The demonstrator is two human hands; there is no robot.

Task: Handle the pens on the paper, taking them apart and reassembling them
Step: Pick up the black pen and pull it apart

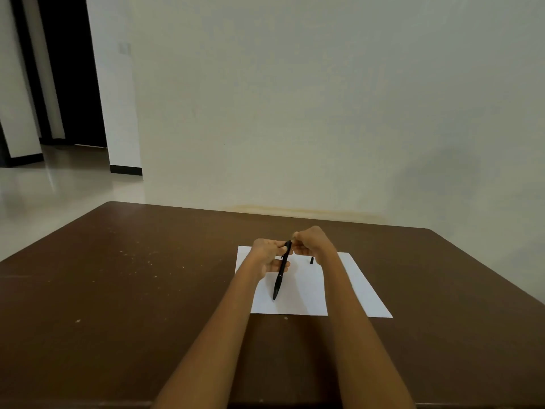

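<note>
A black pen [280, 276] is held above a white sheet of paper [298, 302], its tip pointing down toward me and its top end between both hands. My left hand [267, 255] grips the upper barrel. My right hand [312, 242] pinches the pen's top end with closed fingers. A small black pen part [311, 260] stands on the paper just left of my right wrist. Whatever lies under my right forearm is hidden.
The paper lies on a brown table [132, 290] set against a pale wall [324, 113]. The table's left edge drops to a light tiled floor [44, 196], with a dark doorway [70, 69] at the far left.
</note>
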